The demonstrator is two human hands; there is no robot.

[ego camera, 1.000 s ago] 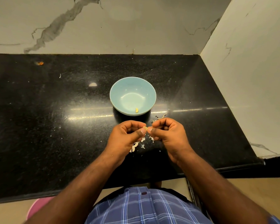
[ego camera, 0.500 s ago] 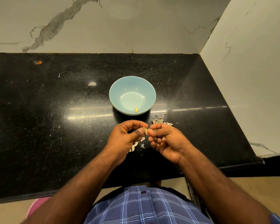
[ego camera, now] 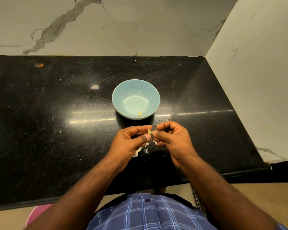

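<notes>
What worried us most was the pale piece (ego camera: 149, 131) itself. It was tiny and pinched only at the tips. We judged that one hard tug at its skin could flick it out of the pinch, either down among the scraps on the black counter (ego camera: 56, 130) or back over the near edge behind our wrists. A jerky tear could also throw skin forward into the bowl instead of letting it drop short.

Our left hand (ego camera: 128, 143) was curled, with thumb and forefinger closed on the left end of the piece. Our right hand (ego camera: 173, 140) was curled the same way, its fingertips (ego camera: 158, 132) meeting the left ones and pinching the other end. Neither hand was slack. The piece hung in the air between the two pinches, clear of the counter. We could not tell whether it was a seed or a clove, or whether the right palm hid anything more.

Just below the fingertips, on the side nearer us, husk flakes (ego camera: 138, 152) lay scattered on the counter. A few more curls (ego camera: 165, 120) lay just past the right knuckles.

Beyond the fingertips, near but apart, stood the blue bowl (ego camera: 116, 97), with one yellow kernel (ego camera: 140, 114) against its nearer wall. Far off to the left of the fingers, close to the marble wall, sat an orange speck (ego camera: 40, 65).
</notes>
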